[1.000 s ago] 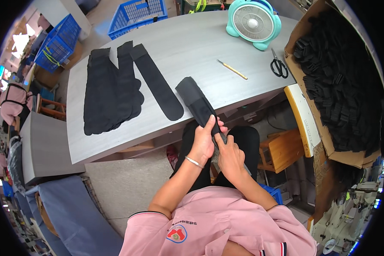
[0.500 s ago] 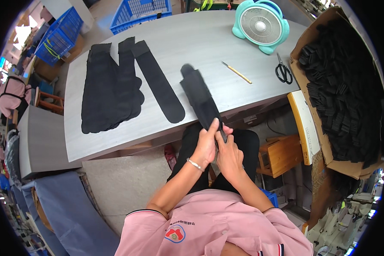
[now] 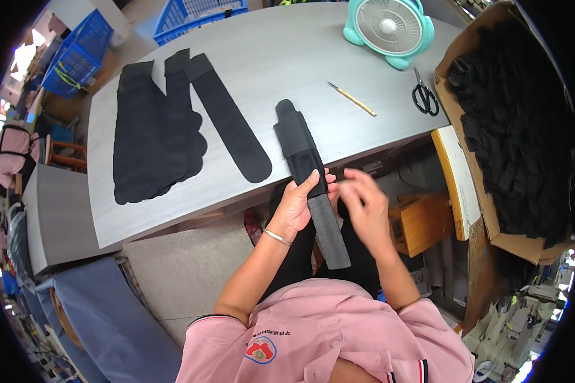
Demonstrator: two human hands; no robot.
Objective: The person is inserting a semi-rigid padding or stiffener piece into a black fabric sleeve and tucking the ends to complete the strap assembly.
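Note:
My left hand (image 3: 300, 201) grips a black fabric strap (image 3: 305, 167) with its thumb on top. The strap's rounded far end lies over the table's near edge, and a dark grey strip (image 3: 330, 236) hangs from its near end over my lap. To the right of the strap my right hand (image 3: 366, 207), partly blurred, is off the fabric with its fingers apart and nothing visible in them. Left of these, a single black strip (image 3: 233, 121) with a rounded end lies on the table beside an overlapping pile of similar black pieces (image 3: 153, 140).
On the grey table (image 3: 287, 45) are a yellow-handled pointed tool (image 3: 353, 99), black-handled scissors (image 3: 423, 99) and a turquoise fan (image 3: 388, 29). A cardboard box (image 3: 450, 83) of black pieces stands at the right. Blue crates (image 3: 198, 16) are beyond the table.
My right hand has let go of the strap and moved right. The grey strip now hangs in view below my left hand. The view has shifted slightly.

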